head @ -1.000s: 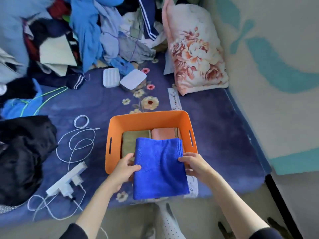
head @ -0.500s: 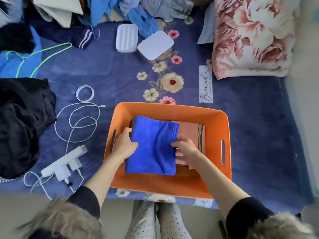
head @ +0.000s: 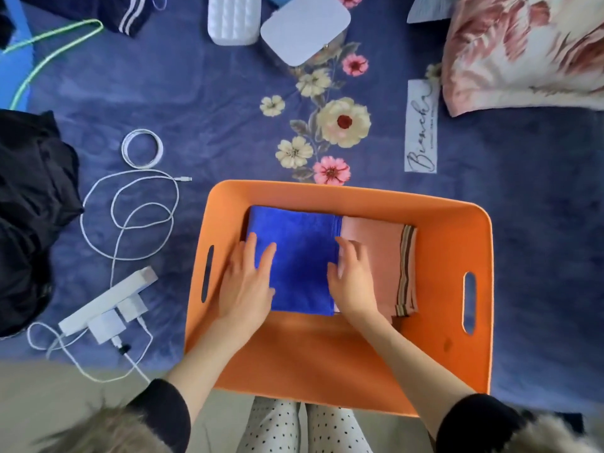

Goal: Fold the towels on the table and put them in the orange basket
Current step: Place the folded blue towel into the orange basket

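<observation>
The orange basket (head: 451,348) stands on the blue floral bedspread at the near edge. Inside it a folded blue towel (head: 300,256) lies flat on the left. A folded pink towel (head: 382,253) with a striped edge lies beside it on the right. My left hand (head: 245,282) rests flat on the blue towel's left side, fingers straight. My right hand (head: 353,276) lies with straight fingers along the blue towel's right edge, partly over the pink towel. An olive towel seen earlier is hidden under the blue one.
White cables and a power strip (head: 104,299) lie left of the basket. Dark clothing (head: 29,207) is piled at the far left. A floral pillow (head: 529,50) sits at the back right, and two white boxes (head: 304,27) at the back.
The blue towel went from above the basket's near rim down into its left side, over the olive towel. Both hands let go of its edges and now lie flat on it.
</observation>
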Demonstrator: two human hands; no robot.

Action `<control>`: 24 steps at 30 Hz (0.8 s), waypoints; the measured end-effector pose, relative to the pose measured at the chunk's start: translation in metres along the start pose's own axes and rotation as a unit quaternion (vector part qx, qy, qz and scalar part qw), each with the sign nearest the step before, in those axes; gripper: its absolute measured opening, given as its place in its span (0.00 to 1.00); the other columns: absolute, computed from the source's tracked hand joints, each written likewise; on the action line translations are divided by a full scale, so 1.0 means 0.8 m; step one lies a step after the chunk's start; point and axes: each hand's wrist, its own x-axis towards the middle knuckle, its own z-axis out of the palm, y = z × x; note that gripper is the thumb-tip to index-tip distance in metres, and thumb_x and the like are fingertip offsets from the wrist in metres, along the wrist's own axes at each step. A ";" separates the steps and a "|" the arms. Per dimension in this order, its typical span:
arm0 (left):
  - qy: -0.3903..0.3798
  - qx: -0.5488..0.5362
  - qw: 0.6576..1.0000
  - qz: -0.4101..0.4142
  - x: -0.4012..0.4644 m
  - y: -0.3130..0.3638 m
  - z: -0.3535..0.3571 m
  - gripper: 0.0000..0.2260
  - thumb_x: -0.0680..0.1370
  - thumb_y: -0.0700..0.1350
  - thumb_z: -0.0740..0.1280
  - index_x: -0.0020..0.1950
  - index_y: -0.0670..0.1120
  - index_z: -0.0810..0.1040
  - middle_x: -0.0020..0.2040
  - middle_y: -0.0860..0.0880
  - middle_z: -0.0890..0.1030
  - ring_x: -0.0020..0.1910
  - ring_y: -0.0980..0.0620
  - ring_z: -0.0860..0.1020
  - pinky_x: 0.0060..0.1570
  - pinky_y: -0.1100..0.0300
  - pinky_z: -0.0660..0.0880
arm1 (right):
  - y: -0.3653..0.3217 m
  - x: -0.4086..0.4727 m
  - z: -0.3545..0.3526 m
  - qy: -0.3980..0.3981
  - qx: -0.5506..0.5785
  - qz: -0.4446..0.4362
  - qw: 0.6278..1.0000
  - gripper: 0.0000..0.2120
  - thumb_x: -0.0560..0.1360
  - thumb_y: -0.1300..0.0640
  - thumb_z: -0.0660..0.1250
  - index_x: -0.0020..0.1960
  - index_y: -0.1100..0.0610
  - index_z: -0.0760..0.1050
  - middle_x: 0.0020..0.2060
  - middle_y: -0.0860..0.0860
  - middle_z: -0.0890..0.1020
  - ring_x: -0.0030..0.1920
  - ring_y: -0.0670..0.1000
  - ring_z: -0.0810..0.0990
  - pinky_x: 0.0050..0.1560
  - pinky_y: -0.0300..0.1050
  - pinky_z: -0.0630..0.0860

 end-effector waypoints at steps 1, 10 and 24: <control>-0.031 0.054 0.998 0.031 -0.001 -0.003 0.006 0.43 0.74 0.50 0.70 0.77 0.52 0.41 0.76 0.44 0.34 0.76 0.41 0.42 0.72 0.49 0.53 | 0.004 -0.008 0.002 -0.010 -0.102 -0.091 0.991 0.27 0.73 0.63 0.67 0.71 0.58 0.65 0.68 0.58 0.68 0.67 0.57 0.68 0.66 0.45 0.65; -0.060 0.284 0.952 0.100 0.069 -0.027 0.028 0.64 0.60 0.67 0.73 0.67 0.49 0.20 0.67 0.41 0.22 0.73 0.39 0.32 0.69 0.41 0.33 | 0.041 0.052 0.017 -0.165 -0.429 -0.216 0.861 0.51 0.68 0.34 0.66 0.75 0.47 0.34 0.74 0.51 0.34 0.74 0.53 0.33 0.73 0.55 0.37; -0.144 0.126 0.981 0.038 0.026 0.000 -0.003 0.45 0.74 0.56 0.68 0.76 0.51 0.36 0.75 0.42 0.31 0.73 0.40 0.32 0.73 0.47 0.40 | 0.002 0.005 -0.017 -0.143 -0.398 -0.139 0.895 0.39 0.74 0.34 0.55 0.76 0.47 0.40 0.77 0.53 0.46 0.76 0.55 0.44 0.73 0.57 0.41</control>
